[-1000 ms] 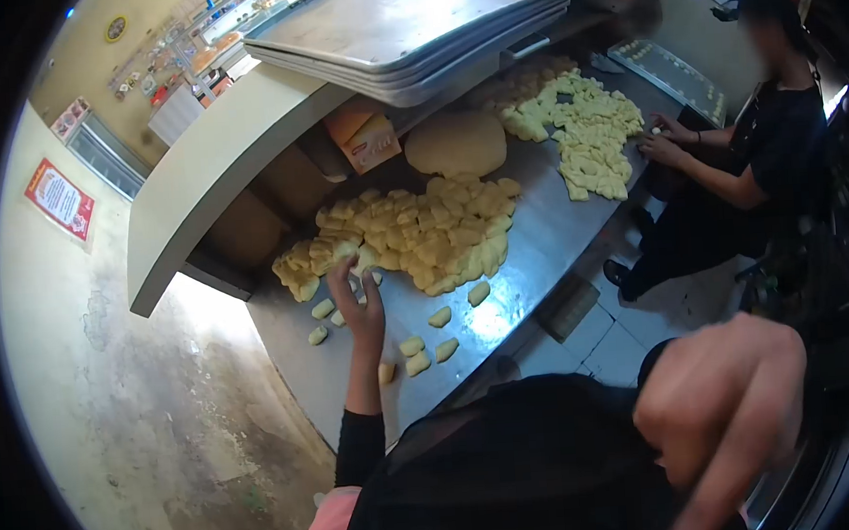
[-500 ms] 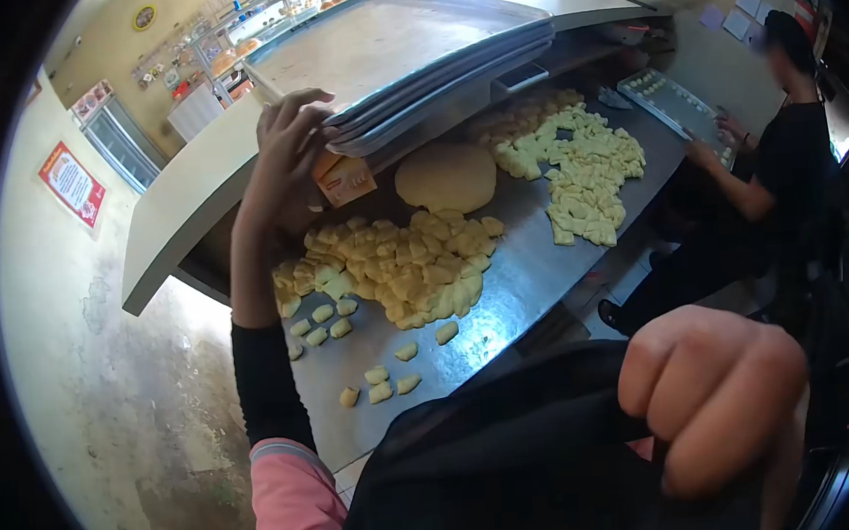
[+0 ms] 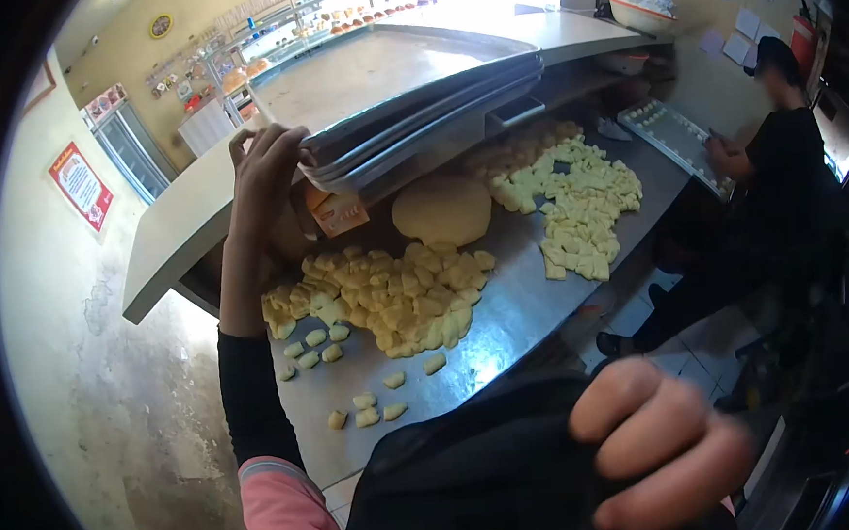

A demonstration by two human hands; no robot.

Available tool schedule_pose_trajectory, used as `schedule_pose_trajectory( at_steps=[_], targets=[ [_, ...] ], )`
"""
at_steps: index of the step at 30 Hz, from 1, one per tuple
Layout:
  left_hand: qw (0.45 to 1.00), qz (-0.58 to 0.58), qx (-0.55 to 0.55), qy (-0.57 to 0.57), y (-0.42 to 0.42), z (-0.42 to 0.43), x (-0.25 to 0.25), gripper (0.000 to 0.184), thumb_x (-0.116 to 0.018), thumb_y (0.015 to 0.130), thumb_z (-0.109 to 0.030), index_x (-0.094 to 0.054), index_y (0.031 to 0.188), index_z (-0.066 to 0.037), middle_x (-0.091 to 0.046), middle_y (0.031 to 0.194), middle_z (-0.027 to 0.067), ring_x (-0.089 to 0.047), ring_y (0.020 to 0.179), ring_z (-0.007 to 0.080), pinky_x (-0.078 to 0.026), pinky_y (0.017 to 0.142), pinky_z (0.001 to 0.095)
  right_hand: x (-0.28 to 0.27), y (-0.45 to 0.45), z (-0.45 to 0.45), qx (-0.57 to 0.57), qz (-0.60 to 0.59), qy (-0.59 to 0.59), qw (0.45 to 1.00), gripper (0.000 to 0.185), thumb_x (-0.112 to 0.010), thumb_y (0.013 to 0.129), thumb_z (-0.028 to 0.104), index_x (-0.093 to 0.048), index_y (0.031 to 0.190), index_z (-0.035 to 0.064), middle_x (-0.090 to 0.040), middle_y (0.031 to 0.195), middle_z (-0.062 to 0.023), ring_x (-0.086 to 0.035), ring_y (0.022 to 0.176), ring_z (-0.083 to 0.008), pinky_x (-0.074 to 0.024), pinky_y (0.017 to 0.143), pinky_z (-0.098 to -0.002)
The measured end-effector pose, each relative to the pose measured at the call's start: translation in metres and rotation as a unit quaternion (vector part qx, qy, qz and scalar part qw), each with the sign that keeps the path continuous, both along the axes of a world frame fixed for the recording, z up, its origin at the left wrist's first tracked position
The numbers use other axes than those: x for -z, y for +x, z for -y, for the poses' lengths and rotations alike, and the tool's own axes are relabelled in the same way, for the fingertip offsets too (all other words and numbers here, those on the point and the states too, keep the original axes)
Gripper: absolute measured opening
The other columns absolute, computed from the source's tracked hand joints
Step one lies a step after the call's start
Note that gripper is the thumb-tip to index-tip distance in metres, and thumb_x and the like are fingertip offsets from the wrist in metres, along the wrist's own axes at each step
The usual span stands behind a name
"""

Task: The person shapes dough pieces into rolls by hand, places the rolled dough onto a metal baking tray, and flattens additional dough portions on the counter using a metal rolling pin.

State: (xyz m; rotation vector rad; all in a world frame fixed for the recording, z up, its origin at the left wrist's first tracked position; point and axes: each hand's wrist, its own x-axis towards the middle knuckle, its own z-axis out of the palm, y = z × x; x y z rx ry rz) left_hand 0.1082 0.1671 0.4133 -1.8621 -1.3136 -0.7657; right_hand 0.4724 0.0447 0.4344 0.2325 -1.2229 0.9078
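Observation:
My left hand (image 3: 268, 168) is closed on the near left corner of the top baking tray (image 3: 384, 73), which lies on a stack of metal trays (image 3: 446, 132). That corner is raised a little, with a dark gap under it. Close to the camera, my right hand (image 3: 664, 445) is curled with the fingers bent; it is partly blurred, and its palm is hidden. Below the trays, a heap of cut dough pieces (image 3: 397, 296) lies on the metal table (image 3: 505, 309). Several separate dough pieces (image 3: 365, 409) lie nearer me, and a large round dough (image 3: 441, 211) sits behind the heap.
Another spread of pale dough pieces (image 3: 586, 206) covers the table's right part. Beyond it a person in black (image 3: 783, 165) has their hands at a tray of small dough pieces (image 3: 674, 138). A small carton (image 3: 337, 212) stands under the shelf. A bowl (image 3: 642, 14) sits on the counter.
The gap under the top tray's near edge has widened as my left hand lifts it. My right hand has moved left and down. The person's hands have shifted at their tray.

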Motion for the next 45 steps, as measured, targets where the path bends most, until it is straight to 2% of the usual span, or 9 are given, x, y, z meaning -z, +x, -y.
schedule_pose_trajectory(
  at_steps=[11,12,16,20,25,31,34,39,45],
  targets=[
    [0.999,0.024,0.032,0.029,-0.070,0.030,-0.055,0.027,-0.055,0.090,0.002,-0.057,0.115,-0.007,-0.062,0.100,0.0075,-0.058,0.087,0.0204,-0.037,0.085,0.0309,0.062,0.023,-0.026,-0.026,0.055,0.022,0.998,0.018,-0.068,0.083,0.009,-0.059,0.073,-0.0030,-0.054,0.073,-0.0144,-0.051,0.057,-0.0213,-0.0384,0.050,-0.0296],
    [0.996,-0.041,-0.073,0.037,-0.079,0.044,-0.060,0.027,-0.054,0.090,0.002,-0.057,0.115,-0.007,-0.062,0.100,0.0097,-0.058,0.091,0.0210,-0.038,0.086,0.0304,0.064,0.021,-0.028,-0.004,0.064,0.031,0.997,0.018,-0.069,0.082,0.012,-0.060,0.075,-0.0016,-0.054,0.078,-0.0147,-0.052,0.062,-0.0222,-0.0400,0.054,-0.0302],
    [0.997,-0.038,-0.059,0.023,-0.091,0.090,-0.048,0.023,-0.054,0.091,0.000,-0.057,0.113,-0.007,-0.062,0.101,0.0109,-0.058,0.095,0.0226,-0.037,0.087,0.0322,0.035,0.011,-0.074,0.037,0.208,0.219,0.953,0.032,-0.072,0.078,0.033,-0.070,0.091,0.0038,-0.053,0.114,-0.0203,-0.058,0.095,-0.0292,-0.0468,0.080,-0.0356],
    [0.994,-0.085,-0.067,0.021,-0.083,0.144,-0.030,0.017,-0.054,0.089,0.002,-0.054,0.104,-0.006,-0.062,0.100,0.0101,-0.059,0.093,0.0237,-0.037,0.087,0.0336,0.070,-0.012,-0.111,0.136,0.332,0.072,0.931,0.046,-0.071,0.081,0.045,-0.060,0.097,0.0036,-0.048,0.125,-0.0155,-0.053,0.105,-0.0255,-0.0441,0.087,-0.0329],
    [0.992,-0.084,-0.086,0.047,-0.109,0.210,-0.013,0.020,-0.057,0.085,0.002,-0.048,0.099,-0.009,-0.060,0.091,0.0079,-0.060,0.088,0.0236,-0.037,0.082,0.0343,0.091,-0.069,-0.129,-0.233,0.317,-0.257,0.883,0.065,-0.042,0.096,0.061,-0.045,0.127,0.0041,-0.059,0.113,-0.0137,-0.061,0.091,-0.0157,-0.0491,0.079,-0.0291],
    [0.989,-0.109,-0.102,0.019,-0.126,0.278,0.009,0.021,-0.062,0.077,-0.003,-0.044,0.088,-0.007,-0.059,0.088,0.0073,-0.061,0.086,0.0238,-0.037,0.078,0.0368,0.082,-0.161,-0.125,-0.442,0.324,-0.308,0.778,0.086,-0.034,0.089,0.076,-0.040,0.138,0.0060,-0.057,0.126,-0.0263,-0.066,0.100,-0.0271,-0.0572,0.078,-0.0369],
    [0.987,-0.115,-0.111,-0.019,-0.144,0.306,0.031,0.029,-0.066,0.073,-0.005,-0.043,0.091,-0.007,-0.060,0.091,0.0085,-0.062,0.089,0.0262,-0.038,0.078,0.0389,0.070,-0.210,-0.103,-0.406,0.342,-0.330,0.781,0.084,-0.036,0.088,0.076,-0.043,0.137,0.0072,-0.057,0.126,-0.0245,-0.066,0.100,-0.0273,-0.0572,0.078,-0.0375],
    [0.992,-0.069,-0.102,0.014,-0.194,0.334,0.057,0.033,-0.066,0.074,0.002,-0.043,0.097,-0.005,-0.060,0.093,0.0110,-0.062,0.091,0.0300,-0.044,0.078,0.0420,0.072,-0.292,-0.071,-0.350,0.286,-0.373,0.810,0.046,-0.062,0.090,0.042,-0.053,0.114,0.0038,-0.066,0.105,-0.0134,-0.067,0.093,-0.0233,-0.0556,0.076,-0.0367],
    [0.992,-0.014,-0.124,-0.011,-0.248,0.365,0.069,0.030,-0.059,0.082,0.008,-0.044,0.105,-0.005,-0.061,0.104,0.0152,-0.060,0.106,0.0393,-0.049,0.091,0.0454,0.101,-0.356,-0.032,-0.327,0.288,-0.373,0.819,0.042,-0.067,0.088,0.036,-0.051,0.110,0.0029,-0.068,0.097,-0.0141,-0.067,0.086,-0.0206,-0.0546,0.070,-0.0335]
  ],
)
